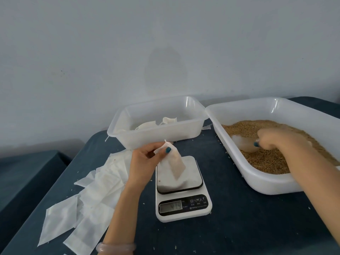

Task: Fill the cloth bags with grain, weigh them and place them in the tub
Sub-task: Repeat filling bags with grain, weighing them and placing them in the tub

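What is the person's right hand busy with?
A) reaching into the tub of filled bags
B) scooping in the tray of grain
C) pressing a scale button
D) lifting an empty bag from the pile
B: the right hand grips a clear scoop in the grain in the tray; the left hand holds the cloth bag.

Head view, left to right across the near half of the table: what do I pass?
Empty bags → left hand, pinching a bag → scale → scoop → right hand, holding the scoop inside the grain tray.
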The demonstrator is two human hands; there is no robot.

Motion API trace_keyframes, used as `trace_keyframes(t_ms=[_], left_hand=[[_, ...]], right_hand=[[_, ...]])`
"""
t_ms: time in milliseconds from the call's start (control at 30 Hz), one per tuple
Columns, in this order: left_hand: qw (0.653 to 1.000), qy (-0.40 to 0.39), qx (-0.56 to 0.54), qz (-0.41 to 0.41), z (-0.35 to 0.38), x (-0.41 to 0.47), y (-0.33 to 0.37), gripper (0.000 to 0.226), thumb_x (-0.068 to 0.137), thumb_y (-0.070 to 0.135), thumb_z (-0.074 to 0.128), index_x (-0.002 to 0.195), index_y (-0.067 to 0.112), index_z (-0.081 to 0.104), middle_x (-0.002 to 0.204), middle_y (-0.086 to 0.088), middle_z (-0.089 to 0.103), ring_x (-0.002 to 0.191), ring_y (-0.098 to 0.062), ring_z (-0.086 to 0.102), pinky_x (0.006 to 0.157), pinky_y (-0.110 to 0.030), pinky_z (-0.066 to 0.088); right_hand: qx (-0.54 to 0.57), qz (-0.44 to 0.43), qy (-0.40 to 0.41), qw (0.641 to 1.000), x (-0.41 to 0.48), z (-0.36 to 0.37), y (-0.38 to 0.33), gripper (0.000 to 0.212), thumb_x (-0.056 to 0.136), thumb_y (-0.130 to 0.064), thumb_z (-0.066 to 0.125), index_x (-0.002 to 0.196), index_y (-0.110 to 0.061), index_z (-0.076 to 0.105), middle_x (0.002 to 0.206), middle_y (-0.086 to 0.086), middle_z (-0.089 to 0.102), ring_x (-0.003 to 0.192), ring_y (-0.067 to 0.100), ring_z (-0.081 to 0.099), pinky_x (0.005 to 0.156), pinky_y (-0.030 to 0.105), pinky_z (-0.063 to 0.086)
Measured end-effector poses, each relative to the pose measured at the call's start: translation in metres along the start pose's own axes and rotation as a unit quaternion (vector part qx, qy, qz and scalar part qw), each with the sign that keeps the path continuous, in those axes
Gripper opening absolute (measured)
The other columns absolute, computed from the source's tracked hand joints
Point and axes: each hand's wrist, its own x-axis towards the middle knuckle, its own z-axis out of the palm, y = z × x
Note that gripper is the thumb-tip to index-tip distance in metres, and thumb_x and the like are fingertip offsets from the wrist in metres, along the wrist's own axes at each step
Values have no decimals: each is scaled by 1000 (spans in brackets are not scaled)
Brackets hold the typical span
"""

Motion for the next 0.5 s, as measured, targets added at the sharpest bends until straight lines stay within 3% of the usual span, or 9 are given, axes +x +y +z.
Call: trace_keyframes(t_ms=[67,133,200,267,367,433,500], left_hand=[[999,-29,-16,-8,1,0,0,18,87,12,72,98,26,77,98,6,77,89,-7,69,80,-18,53],[996,-73,43,-11,1,1,-7,31,91,6,68,102,34,74,101,16,75,95,-3,68,81,-13,50],[984,-107,146,2,2,1,-14,44,94,4,62,103,46,67,103,28,71,101,6,64,84,-9,46],[980,-109,167,16,2,2,-18,46,96,3,58,106,47,65,107,28,70,108,7,62,90,-10,46],[987,-79,132,35,1,5,-22,42,96,1,58,107,40,65,105,23,72,106,2,64,90,-14,49],[988,-65,138,33,0,7,-25,38,95,2,59,108,38,63,103,21,73,103,1,66,87,-14,49],[990,-49,132,24,-1,7,-29,32,95,3,59,110,32,63,103,18,73,101,1,66,85,-12,49]], right_hand=[[-33,-13,-14,999,-6,-3,-4,29,103,-16,46,128,-3,53,107,5,58,88,16,48,70,22,38],[-37,-15,-9,999,-10,-4,-9,21,102,-16,49,118,-5,57,96,3,53,86,15,49,73,22,40],[-23,-16,56,998,-15,-5,-17,11,100,-18,50,97,-9,54,107,9,55,104,23,50,91,31,43],[10,-45,169,985,-19,-6,-30,21,101,-29,47,104,-8,49,120,14,54,120,32,41,95,43,45],[172,-200,276,924,-29,-5,-61,36,101,-24,45,136,-12,44,128,7,55,127,26,34,94,37,41],[278,-306,291,863,-41,-1,-88,34,100,-17,46,134,-20,49,122,-4,60,122,17,41,92,29,39],[330,-357,284,827,-47,12,-115,28,100,-15,48,125,-23,58,114,-9,63,109,8,54,87,23,44]])
